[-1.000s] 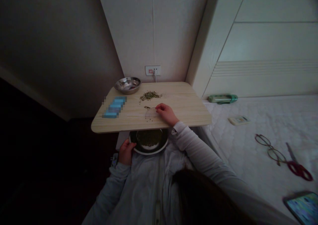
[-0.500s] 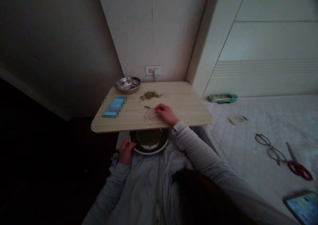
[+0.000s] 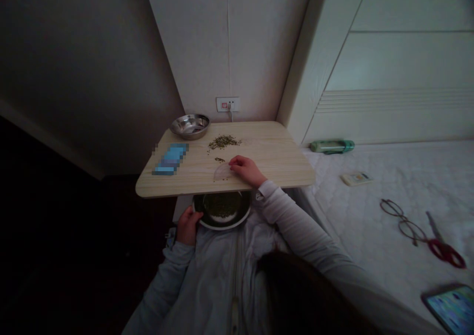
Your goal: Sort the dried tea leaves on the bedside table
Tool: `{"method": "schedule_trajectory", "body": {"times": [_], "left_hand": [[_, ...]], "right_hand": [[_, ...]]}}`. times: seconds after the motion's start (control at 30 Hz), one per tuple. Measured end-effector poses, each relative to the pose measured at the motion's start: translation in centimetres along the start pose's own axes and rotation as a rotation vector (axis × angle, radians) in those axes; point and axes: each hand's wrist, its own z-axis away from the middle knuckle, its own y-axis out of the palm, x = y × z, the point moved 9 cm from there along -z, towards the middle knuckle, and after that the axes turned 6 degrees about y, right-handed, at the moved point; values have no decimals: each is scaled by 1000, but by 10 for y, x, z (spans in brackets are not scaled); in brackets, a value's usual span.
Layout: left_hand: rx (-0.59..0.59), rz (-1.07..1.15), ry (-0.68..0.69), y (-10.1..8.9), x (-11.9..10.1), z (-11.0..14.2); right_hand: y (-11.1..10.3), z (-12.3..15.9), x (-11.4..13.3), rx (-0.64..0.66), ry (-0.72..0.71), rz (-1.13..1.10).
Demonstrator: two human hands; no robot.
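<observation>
A: What's new over the tabletop [image 3: 276, 150]?
B: Your right hand [image 3: 248, 170] has slid slightly left across its near half, and the clear sheet [image 3: 221, 174] went along.

A: Grip?
B: Thumb and fingers pinched together at the sheet's right edge. It tracks your hand, so I read that as held. Remaining fingers curled.

A: Grains?
B: Main heap [image 3: 223, 141] unmoved, far half of the tabletop. Small cluster [image 3: 219, 160] sits nearer its middle, just beyond the sheet. A few stray grains [image 3: 224, 179] by its near edge have shuffled a little. Net: a small shift, my read; it only affects the strays, heap and cluster stay separate.

A: Other hand?
B: Your left hand [image 3: 188, 226] hasn't budged. Thumb over the left rim of the lap bowl [image 3: 221, 228], below the tabletop's near edge; can't see the fingers underneath. Green stuff inside, too dim to separate.

A: Rest?
B: Steel bowl [image 3: 191, 136] at the tabletop's far left corner, pixelated blue item [image 3: 171, 160] along its left side, green bottle [image 3: 328, 147] off its right.
</observation>
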Motion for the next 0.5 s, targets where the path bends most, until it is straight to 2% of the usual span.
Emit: {"method": "schedule_trajectory", "body": {"times": [0.23, 0.5], "left_hand": [[17, -21, 19, -1, 0, -1], [6, -17, 20, 1, -3, 0]], "right_hand": [[0, -1, -4, 10, 52, -103], [-3, -4, -5, -22, -7, -144]]}}
